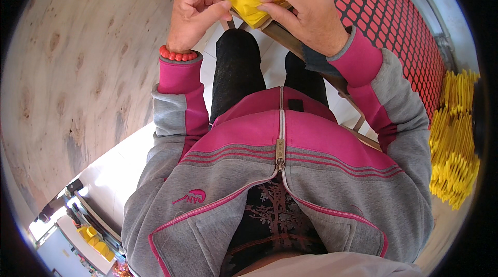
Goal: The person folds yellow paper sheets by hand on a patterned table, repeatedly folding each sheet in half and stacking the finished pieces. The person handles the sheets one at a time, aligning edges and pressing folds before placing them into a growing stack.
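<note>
A bright yellow cloth (241,3) with folds lies at the top of the head view, at the edge of a surface in front of me. From its left side my left hand (194,15) holds the cloth's edge, index finger above and thumb below, the other fingers curled behind. My right hand (308,10) comes over from the right. Its thumb and index finger close on a fold, while the remaining fingers rest over the fabric. More of the same cloth spreads beyond my hands and is cut off by the frame.
A red and black mesh-patterned cover (381,15) spreads on the right. Beyond it stands a stack of folded yellow pieces (454,147). A large wooden board (78,69) fills the left. A wooden frame edge (282,38) runs below the cloth, near my legs.
</note>
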Motion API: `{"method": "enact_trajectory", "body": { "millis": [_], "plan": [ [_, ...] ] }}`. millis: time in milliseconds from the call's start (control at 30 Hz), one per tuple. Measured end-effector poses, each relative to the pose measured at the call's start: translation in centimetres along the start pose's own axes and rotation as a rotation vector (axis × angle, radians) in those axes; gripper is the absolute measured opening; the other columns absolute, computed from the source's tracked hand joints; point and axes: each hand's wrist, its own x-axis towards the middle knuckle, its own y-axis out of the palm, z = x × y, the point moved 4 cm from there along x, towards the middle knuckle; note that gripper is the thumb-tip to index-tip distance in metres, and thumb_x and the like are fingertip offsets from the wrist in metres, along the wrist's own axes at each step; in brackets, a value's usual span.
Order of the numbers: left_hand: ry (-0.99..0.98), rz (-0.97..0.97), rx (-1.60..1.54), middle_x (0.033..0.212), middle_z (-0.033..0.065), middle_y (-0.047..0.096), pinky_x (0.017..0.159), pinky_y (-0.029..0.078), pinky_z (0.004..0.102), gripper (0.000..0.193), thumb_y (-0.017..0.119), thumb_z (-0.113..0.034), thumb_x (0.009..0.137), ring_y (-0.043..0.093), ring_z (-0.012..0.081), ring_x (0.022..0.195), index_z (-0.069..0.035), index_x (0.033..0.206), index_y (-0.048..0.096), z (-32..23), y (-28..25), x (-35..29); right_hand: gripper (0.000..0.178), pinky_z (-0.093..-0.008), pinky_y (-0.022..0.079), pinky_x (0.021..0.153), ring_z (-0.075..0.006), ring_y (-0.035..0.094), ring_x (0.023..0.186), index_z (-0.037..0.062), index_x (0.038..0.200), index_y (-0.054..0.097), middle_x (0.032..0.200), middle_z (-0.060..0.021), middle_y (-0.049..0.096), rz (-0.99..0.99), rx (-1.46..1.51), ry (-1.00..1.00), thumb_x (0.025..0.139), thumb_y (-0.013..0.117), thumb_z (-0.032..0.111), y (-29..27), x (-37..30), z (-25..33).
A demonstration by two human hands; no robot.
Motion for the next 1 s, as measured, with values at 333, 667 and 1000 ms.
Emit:
{"method": "enact_trajectory", "body": {
  "millis": [333,667,1000],
  "plan": [
    [-0.028,-0.092,-0.045,0.093,0.0043,0.072,0.062,0.055,0.019,0.014,0.07,-0.008,0.099,0.069,0.0084,0.071,-0.001,0.111,0.07,0.77,0.41,0.3,0.025,-0.0503,0.051,0.1,-0.0379,0.066,0.117,0.0062,0.094,0.064,0.124,-0.0167,0.069,-0.073,-0.045,0.016,0.077,0.082,0.009,-0.62,0.19,0.38],
    [-0.009,-0.097,-0.056,0.091,0.0046,0.072,0.062,0.054,0.0198,0.013,0.069,-0.008,0.099,0.068,0.0088,0.07,-0.001,0.111,0.069,0.75,0.45,0.2,0.017,-0.0535,0.045,0.106,-0.0383,0.062,0.124,0.0068,0.094,0.065,0.128,-0.0156,0.068,0.027,-0.008,0.082,0.085,0.078,0.013,-0.09,0.0,0.3],
    [0.013,-0.027,0.013,0.099,0.0057,0.071,0.062,0.056,0.0212,0.019,0.07,-0.006,0.098,0.07,0.0105,0.073,-0.001,0.116,0.067,0.78,0.27,-0.07,0.019,-0.051,0.046,0.105,-0.04,0.064,0.12,0.0053,0.093,0.063,0.121,-0.0162,0.07,-0.004,0.002,0.12,0.084,0.079,0.012,0.07,-0.09,0.02]
  ]
}}
